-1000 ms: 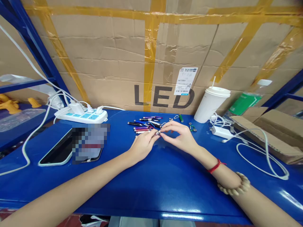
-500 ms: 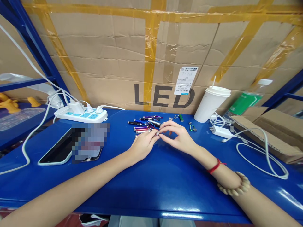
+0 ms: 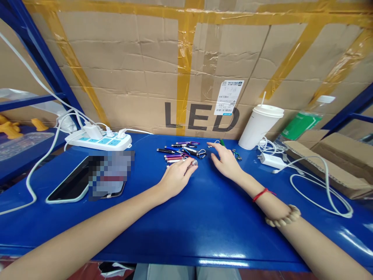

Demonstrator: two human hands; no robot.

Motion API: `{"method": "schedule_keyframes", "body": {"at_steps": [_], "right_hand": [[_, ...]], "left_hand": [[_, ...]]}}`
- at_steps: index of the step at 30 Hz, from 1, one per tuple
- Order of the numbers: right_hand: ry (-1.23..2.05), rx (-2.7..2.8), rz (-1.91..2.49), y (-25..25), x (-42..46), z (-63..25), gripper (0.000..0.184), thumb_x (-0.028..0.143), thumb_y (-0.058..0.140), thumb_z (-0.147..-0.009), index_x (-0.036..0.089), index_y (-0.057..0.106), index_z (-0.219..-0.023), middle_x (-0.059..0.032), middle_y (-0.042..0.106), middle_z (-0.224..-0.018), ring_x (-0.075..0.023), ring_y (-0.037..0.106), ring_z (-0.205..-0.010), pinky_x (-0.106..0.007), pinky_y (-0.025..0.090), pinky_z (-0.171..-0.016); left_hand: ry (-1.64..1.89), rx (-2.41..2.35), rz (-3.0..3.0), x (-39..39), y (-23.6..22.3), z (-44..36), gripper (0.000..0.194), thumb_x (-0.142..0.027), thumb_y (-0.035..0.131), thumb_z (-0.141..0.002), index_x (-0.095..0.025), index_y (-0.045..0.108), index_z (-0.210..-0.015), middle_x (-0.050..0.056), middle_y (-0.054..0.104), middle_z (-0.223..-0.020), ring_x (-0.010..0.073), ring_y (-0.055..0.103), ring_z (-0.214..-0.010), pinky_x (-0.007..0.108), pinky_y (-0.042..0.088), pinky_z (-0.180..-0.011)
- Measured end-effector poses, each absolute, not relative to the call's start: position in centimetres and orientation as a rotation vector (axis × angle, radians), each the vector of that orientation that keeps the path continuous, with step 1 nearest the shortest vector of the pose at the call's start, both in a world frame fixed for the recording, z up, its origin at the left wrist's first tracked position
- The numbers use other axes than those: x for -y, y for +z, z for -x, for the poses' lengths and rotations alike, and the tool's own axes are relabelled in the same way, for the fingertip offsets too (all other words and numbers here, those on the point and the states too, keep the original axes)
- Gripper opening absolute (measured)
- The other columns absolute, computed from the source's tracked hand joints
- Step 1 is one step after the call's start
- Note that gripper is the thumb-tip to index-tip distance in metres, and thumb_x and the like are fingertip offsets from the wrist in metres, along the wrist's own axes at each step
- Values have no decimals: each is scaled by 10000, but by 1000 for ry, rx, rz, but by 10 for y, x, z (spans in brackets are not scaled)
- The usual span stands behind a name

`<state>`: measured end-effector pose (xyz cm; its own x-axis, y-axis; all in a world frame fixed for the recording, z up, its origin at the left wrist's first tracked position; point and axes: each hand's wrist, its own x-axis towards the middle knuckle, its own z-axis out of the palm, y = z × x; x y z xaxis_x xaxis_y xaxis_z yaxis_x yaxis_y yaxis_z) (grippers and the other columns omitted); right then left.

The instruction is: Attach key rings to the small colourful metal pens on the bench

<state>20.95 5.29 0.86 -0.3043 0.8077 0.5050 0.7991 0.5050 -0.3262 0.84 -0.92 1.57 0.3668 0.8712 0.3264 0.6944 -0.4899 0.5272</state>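
My left hand (image 3: 177, 177) is closed on a small pen-like flashlight, of which only the silvery end (image 3: 195, 162) shows between thumb and forefinger. Just beyond that hand lies a loose pile of slim metal flashlights in black, blue, purple and red, among them a black one (image 3: 165, 151). A silvery carabiner clip (image 3: 201, 152) sits at the pile's right end. My right hand (image 3: 226, 160) is apart from the left, fingers spread and holding nothing I can see. Its fingertips are near a green tube (image 3: 222, 142) and a small clip, both partly hidden by the hand.
A white power strip (image 3: 100, 140) and two phones, one a black-screened phone (image 3: 71, 182), lie left on the blue table (image 3: 186, 229). On the right stand a white cup (image 3: 259, 126), a green-labelled bottle (image 3: 303, 123), a charger with cable (image 3: 271, 160) and an open cardboard box (image 3: 335, 167).
My right hand has let go of the flashlight's silvery end and moved right and slightly away from me, its fingers opening. My left hand keeps its hold, nearly still.
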Motion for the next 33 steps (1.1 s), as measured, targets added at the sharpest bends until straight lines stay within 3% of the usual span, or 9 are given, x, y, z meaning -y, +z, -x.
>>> {"method": "schedule_keyframes", "body": {"at_steps": [8, 11, 19, 30, 33], "right_hand": [[110, 2274, 1459, -8, -75, -228, 521, 214, 308, -835, 167, 299, -1355, -47, 348, -1378, -213, 318, -1271, -479, 234, -1010], [85, 2339, 1412, -8, -76, -230, 494, 229, 295, -855, 182, 332, -1345, -40, 340, -1382, -210, 308, -1278, -473, 222, -1010], [-67, 2228, 1372, 6, -70, -230, 254, 221, 492, -824, 207, 610, -1049, -36, 635, -996, -198, 560, -941, -372, 362, -822], [-50, 2098, 1604, 6, -68, -233, 228, 182, 506, -821, 180, 665, -985, -51, 618, -949, -150, 576, -780, -268, 431, -703], [-109, 2085, 1668, 10, -65, -232, 221, 166, 520, -805, 180, 671, -966, -47, 629, -946, -165, 583, -794, -291, 421, -719]], "left_hand": [[824, -1379, -2318, 10, 16, -9, 196, -327, 357, -934, -183, 471, -866, -12, 567, -783, 142, 540, -748, 231, 335, -635], [811, -1380, -2328, 10, 16, -8, 208, -334, 351, -935, -181, 469, -859, -9, 565, -783, 145, 537, -747, 234, 333, -628], [819, -1359, -2318, 9, 16, -8, 222, -340, 342, -935, -178, 471, -855, -4, 566, -786, 149, 538, -751, 235, 334, -623], [835, -1342, -2350, 8, 14, -8, 220, -355, 360, -931, -187, 492, -875, -11, 575, -805, 146, 536, -754, 235, 333, -632], [835, -1341, -2350, 8, 13, -8, 216, -360, 364, -930, -191, 493, -887, -13, 570, -800, 146, 533, -750, 234, 333, -627]]}}
